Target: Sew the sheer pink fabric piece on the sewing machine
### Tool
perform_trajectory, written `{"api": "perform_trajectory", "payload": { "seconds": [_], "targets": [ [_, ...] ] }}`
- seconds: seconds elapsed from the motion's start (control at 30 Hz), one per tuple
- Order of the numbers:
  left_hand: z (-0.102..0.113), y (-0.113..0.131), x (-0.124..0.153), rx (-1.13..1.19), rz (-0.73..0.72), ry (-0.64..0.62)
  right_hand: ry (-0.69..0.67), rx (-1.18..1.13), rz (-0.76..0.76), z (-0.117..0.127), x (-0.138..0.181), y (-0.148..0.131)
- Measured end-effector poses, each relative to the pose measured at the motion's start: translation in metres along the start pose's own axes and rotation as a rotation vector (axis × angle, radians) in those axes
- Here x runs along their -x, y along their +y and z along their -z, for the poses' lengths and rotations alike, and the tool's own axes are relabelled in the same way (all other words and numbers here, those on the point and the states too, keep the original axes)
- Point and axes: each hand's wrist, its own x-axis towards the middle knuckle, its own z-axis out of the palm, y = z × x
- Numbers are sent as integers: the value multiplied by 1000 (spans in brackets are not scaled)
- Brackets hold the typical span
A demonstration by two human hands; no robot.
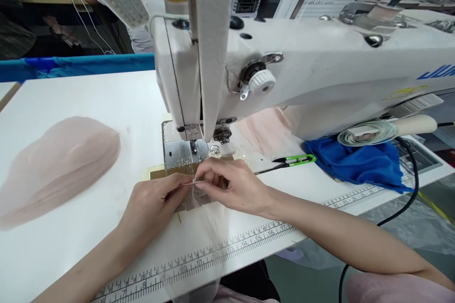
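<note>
your left hand (152, 206) is nearly closed, thumb and forefinger pinching the folded edge of a sheer pale fabric (211, 234), and your right hand (234, 184), fingers curled, meets that edge with thumb and fingertips just beside it. the sheer pale fabric lies between your two hands, right at your fingertips and in front of the presser foot (194, 147) of the sewing machine (320, 64), its loose part trailing toward you over the printed ruler (256, 240). to your right lie green-handled thread snips (300, 160) and a blue cloth (355, 163), near a pink translucent piece (266, 130) under the machine arm.
</note>
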Motion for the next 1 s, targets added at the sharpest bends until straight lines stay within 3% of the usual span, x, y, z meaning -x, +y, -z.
{"api": "perform_trajectory", "payload": {
  "seconds": [0.77, 1.0],
  "targets": [
    [1, 1, 0, 25, 12, -4, -18, 22, 37, 0, -1, 0],
    [4, 2, 4, -48, 15, 49, 17, 128, 173, -1, 0, 2]
  ]
}}
